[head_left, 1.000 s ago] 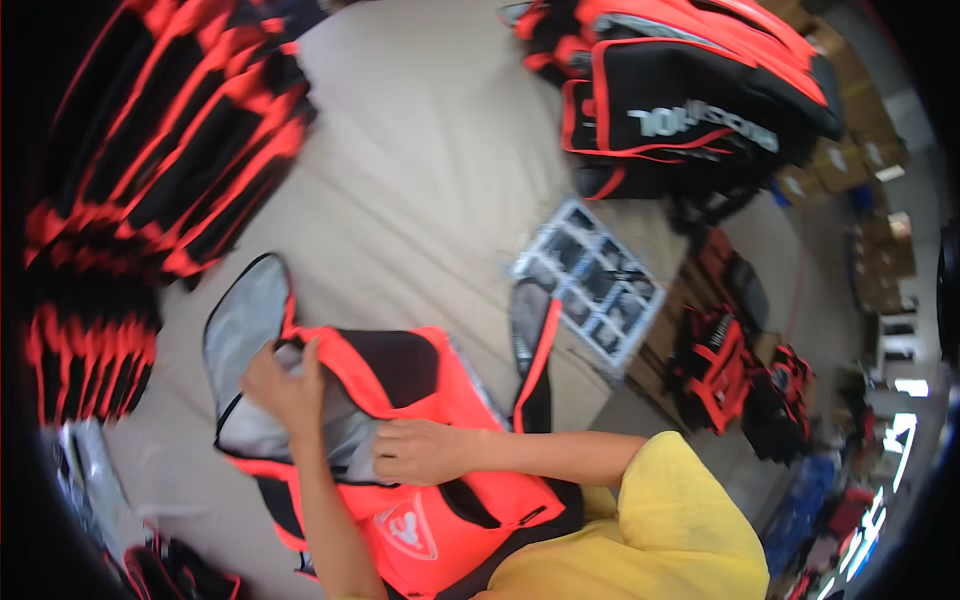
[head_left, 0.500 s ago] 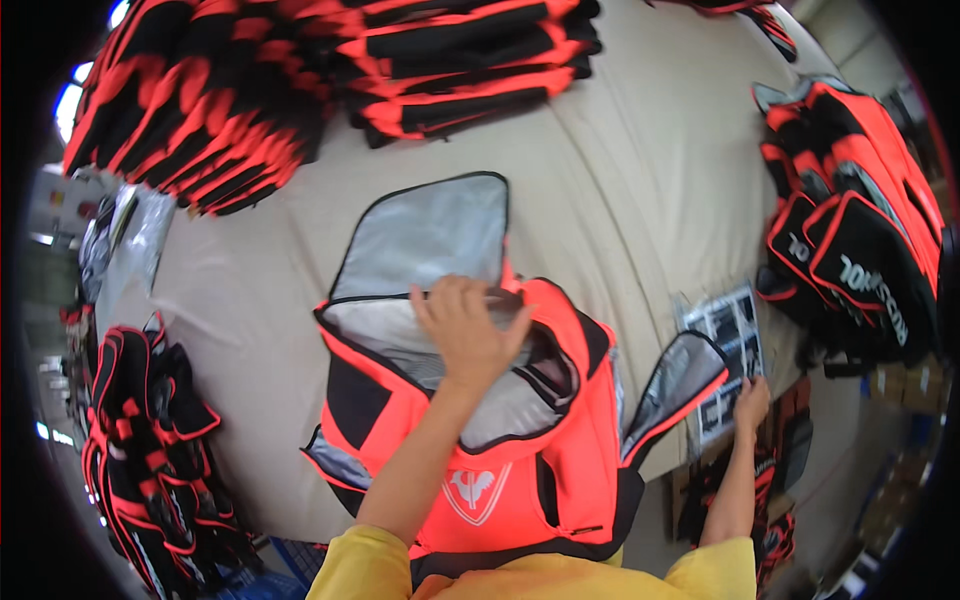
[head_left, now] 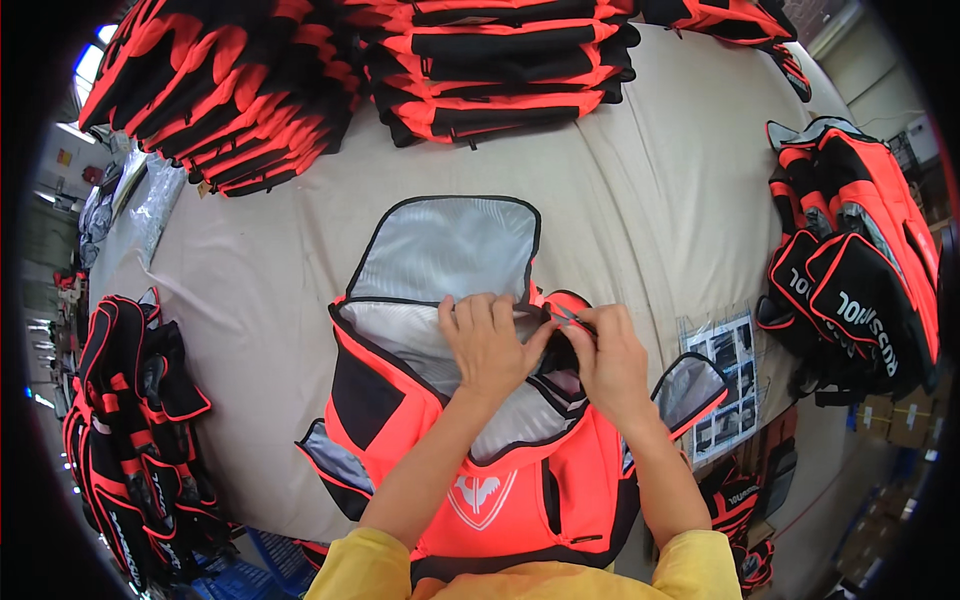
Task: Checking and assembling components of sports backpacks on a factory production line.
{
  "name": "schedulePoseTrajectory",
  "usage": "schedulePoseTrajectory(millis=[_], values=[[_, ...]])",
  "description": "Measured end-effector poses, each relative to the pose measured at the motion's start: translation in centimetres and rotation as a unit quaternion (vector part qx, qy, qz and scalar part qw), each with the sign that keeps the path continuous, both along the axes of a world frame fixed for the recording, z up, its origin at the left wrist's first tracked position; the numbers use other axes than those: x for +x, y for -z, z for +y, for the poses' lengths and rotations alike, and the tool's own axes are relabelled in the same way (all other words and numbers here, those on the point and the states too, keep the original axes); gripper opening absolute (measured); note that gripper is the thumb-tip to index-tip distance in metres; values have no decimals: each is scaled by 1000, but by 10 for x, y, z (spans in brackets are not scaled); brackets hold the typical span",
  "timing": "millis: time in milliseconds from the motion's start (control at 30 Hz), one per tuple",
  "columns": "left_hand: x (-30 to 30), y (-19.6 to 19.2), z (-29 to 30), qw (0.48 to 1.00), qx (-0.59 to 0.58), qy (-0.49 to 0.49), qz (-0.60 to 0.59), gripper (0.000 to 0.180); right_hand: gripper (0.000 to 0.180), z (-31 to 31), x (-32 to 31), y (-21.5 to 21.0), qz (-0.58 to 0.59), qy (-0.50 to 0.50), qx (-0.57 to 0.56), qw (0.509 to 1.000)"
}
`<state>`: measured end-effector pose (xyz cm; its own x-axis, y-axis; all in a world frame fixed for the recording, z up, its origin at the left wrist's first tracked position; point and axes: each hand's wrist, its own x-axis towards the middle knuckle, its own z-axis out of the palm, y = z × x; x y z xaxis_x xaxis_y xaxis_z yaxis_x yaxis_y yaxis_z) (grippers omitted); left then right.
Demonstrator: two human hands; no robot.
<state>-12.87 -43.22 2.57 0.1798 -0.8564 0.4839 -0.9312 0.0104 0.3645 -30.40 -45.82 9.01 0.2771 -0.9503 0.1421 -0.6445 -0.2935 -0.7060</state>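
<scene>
We're keeping the red/blk bag (head_left: 530,485) at the table's (head_left: 250,300) near edge, right in front of us, grey-lined flap lying open. Our L hand (head_left: 487,345) is curling over the far rim, can't tell if gripping. Our R hand (head_left: 612,365) is pinching a sm. item (head_left: 568,318), too tiny to ID, by the R rim. We're seeing a photo sheet (head_left: 725,375) to the R.

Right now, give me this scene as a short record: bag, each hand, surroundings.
Bag: red and black, opened
Flap: laid back, grey lining showing
Left hand: over the opening, fingers near flap's base
Right hand: at opening's right side, fingers close together; grip unclear
Beyond: stacked bags
Right side: picture sheet
</scene>
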Motion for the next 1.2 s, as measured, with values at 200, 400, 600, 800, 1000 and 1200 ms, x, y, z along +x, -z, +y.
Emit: schedulePoseTrajectory(millis=[200,400,600,800,1000,1200], values=[[0,-2,3,1000,-15,-1,-6,56,24,-1,19,9,63,-1,-27,998],[0,-6,2,1000,9,-2,11,54,25,2,25,10,101,18,-29,994],[1,-7,1,1000,10,-3,18,52,25,4,27,12,102,19,-41,994],[1,-5,1,1000,10,-1,18,52,23,4,32,13,104,19,-44,993],[2,-7,1,1000,21,3,17,52,22,3,37,9,124,29,-31,991],[2,-3,-2,1000,18,-2,8,53,21,2,35,18,105,16,-40,994]])
